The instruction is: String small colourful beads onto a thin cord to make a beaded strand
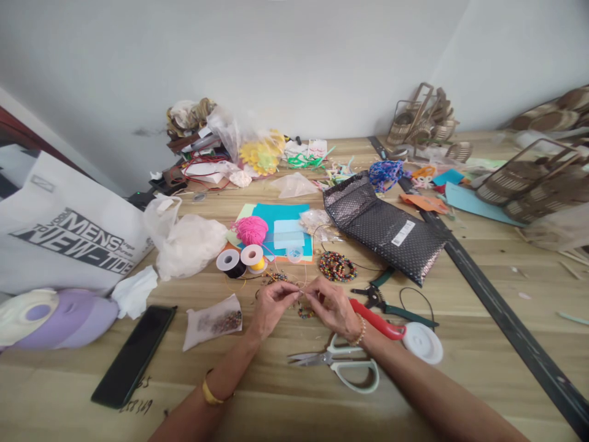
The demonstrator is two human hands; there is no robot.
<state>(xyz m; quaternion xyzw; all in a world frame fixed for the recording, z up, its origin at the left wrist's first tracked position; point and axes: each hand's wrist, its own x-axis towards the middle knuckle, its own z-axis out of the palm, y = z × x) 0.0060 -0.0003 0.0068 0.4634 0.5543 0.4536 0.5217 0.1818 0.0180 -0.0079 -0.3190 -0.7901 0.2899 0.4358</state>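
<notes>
Over the middle of the wooden table, my left hand [275,308] and my right hand [333,308] almost meet, fingertips pinched. A thin pale cord [304,271] runs up from between them; both sets of fingers appear closed on it. Below the fingertips lies a short string of colourful beads [305,312], partly hidden by my right hand. Loose beads [276,277] are scattered just beyond my left hand. A coil of strung beads [337,266] rests past my right hand. Scissors with pale green handles [355,370] lie under my right wrist, beside a red-handled tool [381,321].
Black [235,269] and yellow [258,265] thread spools stand near pink yarn [251,230]. Left are a bead pouch [212,323] and a dark phone [135,355]. Rightward lie green-handled pliers [375,297], a white spool [422,343] and a black bubble mailer [386,227].
</notes>
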